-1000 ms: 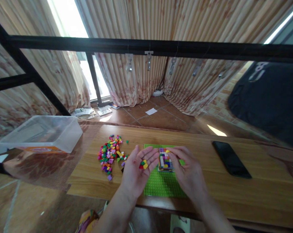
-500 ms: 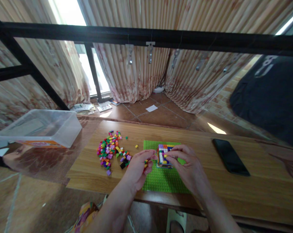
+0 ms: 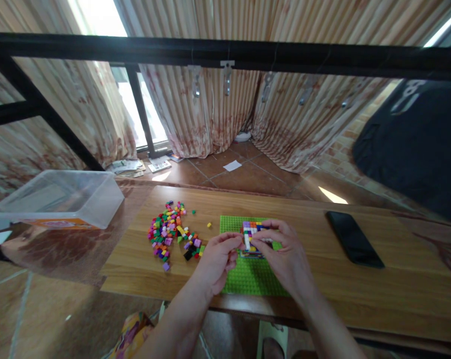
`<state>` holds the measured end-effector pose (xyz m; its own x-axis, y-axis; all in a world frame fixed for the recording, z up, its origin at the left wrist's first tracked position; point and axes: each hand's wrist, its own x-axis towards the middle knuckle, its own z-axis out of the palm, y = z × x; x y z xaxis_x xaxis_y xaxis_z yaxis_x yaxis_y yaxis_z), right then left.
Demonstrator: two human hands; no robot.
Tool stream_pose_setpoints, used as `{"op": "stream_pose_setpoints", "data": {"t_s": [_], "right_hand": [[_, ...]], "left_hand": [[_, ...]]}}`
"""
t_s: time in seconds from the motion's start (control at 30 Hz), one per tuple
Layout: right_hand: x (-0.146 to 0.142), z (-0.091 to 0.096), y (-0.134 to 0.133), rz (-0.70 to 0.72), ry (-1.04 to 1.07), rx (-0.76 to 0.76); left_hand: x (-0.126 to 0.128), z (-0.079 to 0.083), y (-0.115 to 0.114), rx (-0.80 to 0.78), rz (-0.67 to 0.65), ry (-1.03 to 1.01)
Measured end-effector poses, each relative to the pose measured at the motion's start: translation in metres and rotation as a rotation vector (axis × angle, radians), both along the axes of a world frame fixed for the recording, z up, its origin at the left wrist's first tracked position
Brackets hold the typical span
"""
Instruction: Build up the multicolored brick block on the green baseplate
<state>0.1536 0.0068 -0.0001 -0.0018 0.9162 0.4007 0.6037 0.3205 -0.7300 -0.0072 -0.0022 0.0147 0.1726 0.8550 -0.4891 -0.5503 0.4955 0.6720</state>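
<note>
Left hand: the left hand (image 3: 218, 259) hovers over the near-left part of the green baseplate (image 3: 248, 281), with its fingertips up against the left side of the brick block (image 3: 250, 229).
Left grip: fingers curled in, thumb and forefinger drawn together; whether a small piece sits between them cannot be told.
Right hand: the right hand (image 3: 285, 257) comes in from the right, its fingers laid over the top and right side of the brick block and its thumb at the block's near face.
Right grip: clamped on the brick block, fingers above and thumb in front.
Brick block: a small stack built of many colours, with purple, orange, white and yellow showing; it stands on the far half of the green baseplate, between the two hands.
Green baseplate: lies flat on the tabletop (image 3: 360, 294), close to its near edge.
Loose bricks: a pile of loose bricks (image 3: 167, 230) is spread on the tabletop left of the baseplate, near the left hand but apart from it; a single yellow brick (image 3: 209, 225) lies between the pile and the baseplate.
Phone: a black phone (image 3: 353, 238) lies flat on the tabletop, well to the right of the hands.
Plastic box: a clear plastic box (image 3: 61, 199) stands off the tabletop's left end, on a lower surface.
Background: striped curtains (image 3: 218, 109) hang behind a black bar (image 3: 225, 52).
</note>
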Motion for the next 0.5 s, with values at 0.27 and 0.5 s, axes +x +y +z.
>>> {"op": "stream_pose_setpoints", "data": {"t_s": [0.27,0.5], "right_hand": [[-0.0025,0.0052,-0.0037,-0.002,-0.076,0.038],[-0.0036,0.0043,-0.0013,-0.013,-0.085,0.058]], "left_hand": [[0.0015,0.0001,-0.0002,-0.007,0.005,0.007],[0.0013,0.0,-0.0023,-0.01,0.006,0.002]]}}
